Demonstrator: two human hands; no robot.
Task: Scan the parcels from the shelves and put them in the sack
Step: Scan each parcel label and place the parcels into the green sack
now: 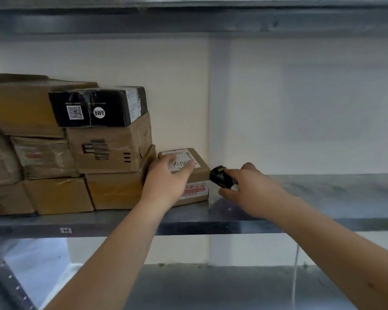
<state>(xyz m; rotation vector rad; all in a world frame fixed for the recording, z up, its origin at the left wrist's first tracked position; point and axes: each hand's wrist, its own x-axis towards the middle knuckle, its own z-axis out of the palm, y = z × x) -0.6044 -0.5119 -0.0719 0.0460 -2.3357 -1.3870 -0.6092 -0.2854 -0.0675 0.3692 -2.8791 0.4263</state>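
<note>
**Item: small parcel, end of row, middle shelf**

Location: the parcel (188, 175) is set on the shelf (323, 186), touching the stack (76, 153) of larger cartons on its left, with bare shelf on its right.

Description: brown cardboard, taped, with a white label on top and a printed sticker on the front face.

Handling (judged): likely light and stiff; corners firm, tape probably slick. It is best taken across the top and sides, with the label left uncovered for scanning.

Hands: the left hand (168, 180) is laid flat on the lid, fingers spread, not clamped. The right hand (251, 189) is closed around a black scanner (221, 176), held just beside the parcel's right edge.

Sack: not in view.
</note>
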